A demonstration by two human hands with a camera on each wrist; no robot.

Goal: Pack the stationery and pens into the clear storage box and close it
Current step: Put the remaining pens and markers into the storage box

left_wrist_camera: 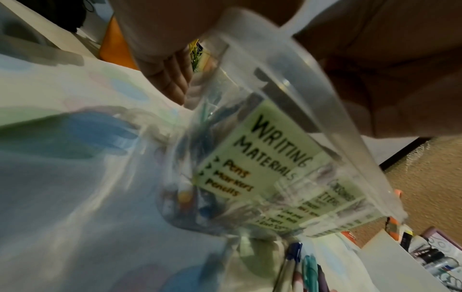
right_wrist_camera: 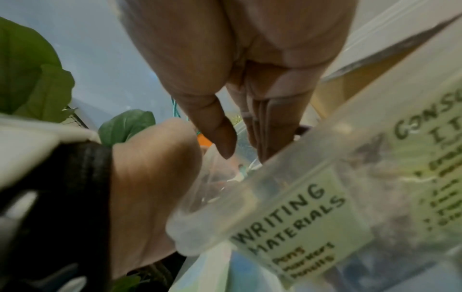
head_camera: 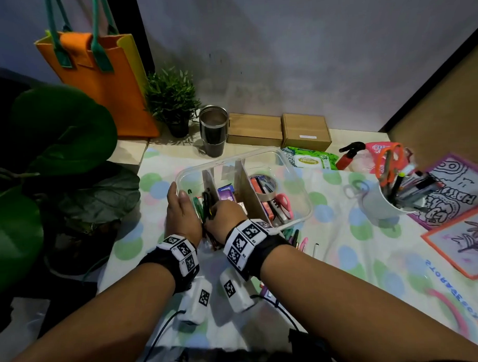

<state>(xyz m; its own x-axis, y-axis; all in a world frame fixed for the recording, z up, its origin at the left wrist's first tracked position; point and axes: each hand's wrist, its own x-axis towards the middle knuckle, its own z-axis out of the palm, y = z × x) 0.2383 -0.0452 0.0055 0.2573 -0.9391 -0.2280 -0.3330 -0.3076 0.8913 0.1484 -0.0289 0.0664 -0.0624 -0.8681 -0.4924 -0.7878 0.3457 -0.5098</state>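
Nearest me, loose pens [head_camera: 295, 237] lie on the worktop [head_camera: 343, 253] before the clear storage box [head_camera: 301, 203], where my right grip [head_camera: 224, 215] pinches dark pens [head_camera: 206, 206] in its left compartment while my left grip [head_camera: 179, 210], fingers straight, presses the box's left wall.

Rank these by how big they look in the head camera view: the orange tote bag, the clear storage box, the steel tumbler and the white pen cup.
1. orange tote bag
2. clear storage box, close behind the bag
3. and 4. steel tumbler and white pen cup: they look alike, so no ranking between them.
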